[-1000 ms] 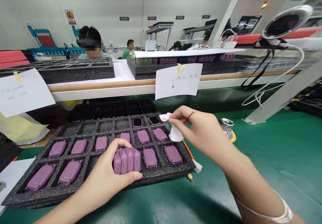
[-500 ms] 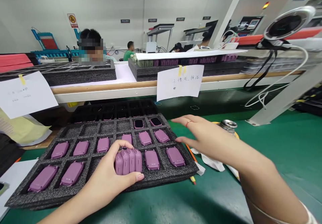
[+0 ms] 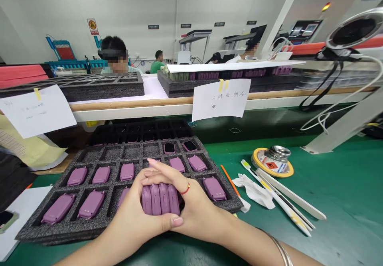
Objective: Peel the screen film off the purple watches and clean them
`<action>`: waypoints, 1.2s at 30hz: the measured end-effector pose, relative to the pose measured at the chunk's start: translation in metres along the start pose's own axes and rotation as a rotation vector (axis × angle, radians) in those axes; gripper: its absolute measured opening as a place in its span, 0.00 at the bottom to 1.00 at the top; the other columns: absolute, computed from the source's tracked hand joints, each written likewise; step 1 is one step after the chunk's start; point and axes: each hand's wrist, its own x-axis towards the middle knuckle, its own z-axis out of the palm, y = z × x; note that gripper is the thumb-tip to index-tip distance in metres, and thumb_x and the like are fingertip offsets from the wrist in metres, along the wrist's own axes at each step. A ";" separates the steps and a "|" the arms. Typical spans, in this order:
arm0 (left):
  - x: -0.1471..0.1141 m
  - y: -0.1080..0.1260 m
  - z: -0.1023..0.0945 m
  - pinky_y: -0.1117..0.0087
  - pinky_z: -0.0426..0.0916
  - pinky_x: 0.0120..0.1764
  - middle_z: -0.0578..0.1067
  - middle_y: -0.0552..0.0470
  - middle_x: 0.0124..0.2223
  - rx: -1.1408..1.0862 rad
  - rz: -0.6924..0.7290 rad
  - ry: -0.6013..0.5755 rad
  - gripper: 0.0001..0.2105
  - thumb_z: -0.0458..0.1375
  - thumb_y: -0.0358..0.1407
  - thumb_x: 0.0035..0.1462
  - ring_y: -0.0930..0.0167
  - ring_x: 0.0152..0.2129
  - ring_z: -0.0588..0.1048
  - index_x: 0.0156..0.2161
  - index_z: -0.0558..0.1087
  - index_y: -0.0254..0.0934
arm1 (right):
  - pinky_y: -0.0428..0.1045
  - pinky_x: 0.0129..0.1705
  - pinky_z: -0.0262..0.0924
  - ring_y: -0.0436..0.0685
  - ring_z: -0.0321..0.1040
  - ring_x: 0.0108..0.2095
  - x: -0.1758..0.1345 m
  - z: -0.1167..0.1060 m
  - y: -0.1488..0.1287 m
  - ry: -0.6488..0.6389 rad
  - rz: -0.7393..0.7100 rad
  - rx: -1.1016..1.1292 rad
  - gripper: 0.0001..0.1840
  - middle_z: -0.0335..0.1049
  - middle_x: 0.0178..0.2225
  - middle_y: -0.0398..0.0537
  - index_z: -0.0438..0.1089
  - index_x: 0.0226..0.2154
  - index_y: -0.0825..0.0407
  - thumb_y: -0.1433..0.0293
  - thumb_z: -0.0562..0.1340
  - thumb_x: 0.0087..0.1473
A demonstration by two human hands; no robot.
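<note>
Several purple smartwatch bodies (image 3: 160, 199) stand side by side in a row between my two hands. My left hand (image 3: 131, 214) is closed round their left end, its thumb running along the near side. Against their right end my right hand (image 3: 199, 206) is wrapped, fingers over the top and meeting the left fingers. Below lies a black foam tray (image 3: 61, 236) with purple watch bodies face down in its pockets, such as one at the right (image 3: 214, 188). Two watches with dark screens, one here (image 3: 169, 148), lie face up in the back row. My hands hide the tray's front middle.
Right of the tray are an orange stick (image 3: 229, 180), a crumpled tissue (image 3: 254, 190), a toothbrush (image 3: 278, 200), a white strip (image 3: 291, 194) and a metal-topped can (image 3: 277, 158) by yellow tape. A shelf edge (image 3: 134, 112) with hanging papers crosses behind; people sit beyond.
My right hand has come in from the right and closed on the row of watch bodies. The left hand still holds them. The view has shifted slightly.
</note>
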 end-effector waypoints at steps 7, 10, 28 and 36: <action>-0.005 0.006 -0.004 0.54 0.71 0.55 0.74 0.46 0.57 -0.025 -0.049 -0.133 0.37 0.75 0.36 0.38 0.53 0.57 0.71 0.55 0.66 0.45 | 0.57 0.67 0.57 0.60 0.66 0.61 -0.006 -0.003 -0.003 0.008 0.012 0.054 0.53 0.71 0.58 0.50 0.43 0.70 0.41 0.68 0.73 0.52; -0.004 0.009 -0.008 0.56 0.72 0.55 0.73 0.46 0.59 -0.021 -0.055 -0.210 0.36 0.74 0.35 0.42 0.54 0.59 0.70 0.57 0.66 0.46 | 0.57 0.67 0.57 0.60 0.67 0.60 -0.007 -0.003 -0.003 0.024 0.009 0.027 0.54 0.71 0.57 0.50 0.43 0.70 0.41 0.70 0.74 0.51; -0.002 0.005 -0.009 0.59 0.71 0.55 0.75 0.51 0.55 0.001 -0.011 -0.218 0.34 0.73 0.35 0.44 0.59 0.56 0.73 0.56 0.65 0.48 | 0.58 0.65 0.60 0.61 0.68 0.60 -0.009 -0.001 -0.002 0.027 0.051 -0.008 0.49 0.70 0.59 0.52 0.46 0.69 0.42 0.69 0.71 0.54; 0.000 0.003 -0.009 0.58 0.70 0.57 0.74 0.49 0.56 0.011 0.026 -0.213 0.33 0.73 0.36 0.46 0.58 0.57 0.71 0.56 0.65 0.46 | 0.57 0.67 0.57 0.58 0.64 0.62 -0.008 -0.001 -0.003 0.017 0.040 0.006 0.51 0.71 0.58 0.47 0.43 0.70 0.39 0.73 0.70 0.54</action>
